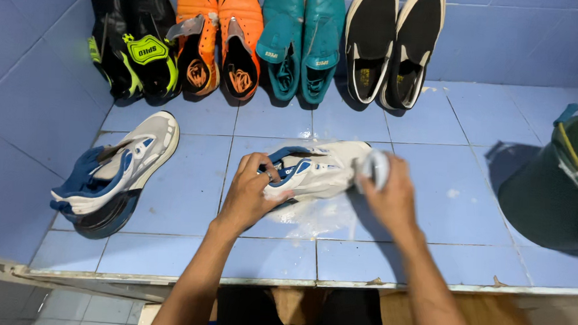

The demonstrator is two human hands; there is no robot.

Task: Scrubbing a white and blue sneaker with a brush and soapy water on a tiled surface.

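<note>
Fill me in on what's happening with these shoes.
A person is scrubbing a white and blue sneaker lying on its side on the wet, soapy blue tiled floor. The left hand grips its collar; the right hand works a pale brush at its toe. Its mate lies to the left, and four pairs lean on the back wall.

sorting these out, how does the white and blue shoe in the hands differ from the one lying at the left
The held shoe lies in white suds, gripped by the left hand while the right hand works at its toe; the left shoe lies untouched, apart on tile without suds. The held shoe points right, the left shoe up-right. Both are white and blue.
</note>
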